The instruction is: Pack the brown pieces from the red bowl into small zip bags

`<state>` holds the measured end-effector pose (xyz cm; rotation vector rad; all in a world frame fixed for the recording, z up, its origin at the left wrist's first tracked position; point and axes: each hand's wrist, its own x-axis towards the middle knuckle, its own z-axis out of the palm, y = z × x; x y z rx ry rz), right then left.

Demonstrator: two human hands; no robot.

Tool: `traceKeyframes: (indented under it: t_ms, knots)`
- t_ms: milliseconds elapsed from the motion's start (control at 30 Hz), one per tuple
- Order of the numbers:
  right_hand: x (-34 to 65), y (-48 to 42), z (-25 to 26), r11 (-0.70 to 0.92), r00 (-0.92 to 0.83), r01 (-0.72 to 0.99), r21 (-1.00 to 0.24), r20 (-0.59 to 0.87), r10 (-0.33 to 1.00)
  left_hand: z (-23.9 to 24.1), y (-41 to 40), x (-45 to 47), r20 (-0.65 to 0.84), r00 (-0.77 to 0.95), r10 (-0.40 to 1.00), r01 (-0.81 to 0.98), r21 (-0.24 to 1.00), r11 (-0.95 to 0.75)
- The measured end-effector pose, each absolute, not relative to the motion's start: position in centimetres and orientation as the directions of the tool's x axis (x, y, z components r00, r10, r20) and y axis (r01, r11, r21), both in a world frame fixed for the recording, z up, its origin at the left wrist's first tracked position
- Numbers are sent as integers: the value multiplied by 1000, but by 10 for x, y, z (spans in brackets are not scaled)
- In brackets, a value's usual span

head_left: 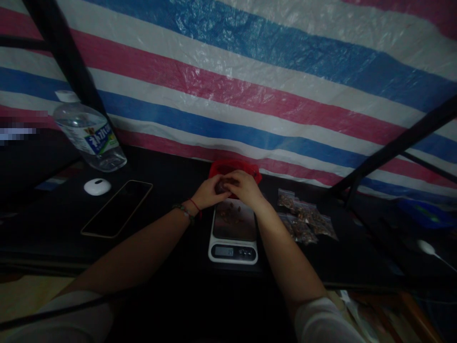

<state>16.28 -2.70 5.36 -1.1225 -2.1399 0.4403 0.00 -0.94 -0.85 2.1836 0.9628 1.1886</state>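
My left hand (209, 191) and my right hand (246, 187) meet above the back end of a white kitchen scale (234, 231), fingers closed around a small, shiny, dark reddish-brown thing (222, 186). It looks like a small plastic bag, though the fingers and dim light hide most of it. Just behind the hands stands a red plastic basket (254, 170), partly covered by them. A few brown, seed-like pieces (233, 216) lie on the scale's metal plate. The scale's display is lit.
Right of the scale lie several small zip bags (303, 216) with brown contents. To the left are a phone (117, 208), a white computer mouse (97, 186) and a clear plastic bottle (91, 136). Black frame bars and a striped tarp (228, 95) bound the black table.
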Motion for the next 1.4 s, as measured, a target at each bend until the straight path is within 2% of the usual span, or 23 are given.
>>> traceKeyframes:
  t_ms: [167,333,500,600,733,900,1100,1233,1400]
  knots:
    - [162,-34,53,516,-376,558,-650,356,855,-10,-9,1,526,386,758,345,679,-647]
    - [174,-40,58,574,-391,602,-555,422,818,-11,-7,-1,511,383,770,352,690,-633]
    - [196,-49,55,551,-574,633,-544,148,805,-13,-5,-4,547,296,783,377,686,-622]
    - [196,-51,46,539,-580,694,-477,72,811,-13,-4,-4,551,294,781,372,687,-624]
    - [181,-55,37,558,-581,729,-397,72,810,-12,-4,-3,547,296,783,384,683,-622]
    - [160,-67,36,607,-650,687,-400,36,759,-11,-5,-3,552,305,776,380,677,-630]
    - [156,-71,37,650,-679,686,-326,32,733,-12,-5,-3,547,302,781,382,681,-625]
    - [172,-65,41,645,-682,695,-319,-8,731,-13,-4,-4,554,295,779,389,675,-627]
    - [195,-61,48,640,-655,678,-362,100,749,-16,-3,-4,547,295,783,385,682,-621]
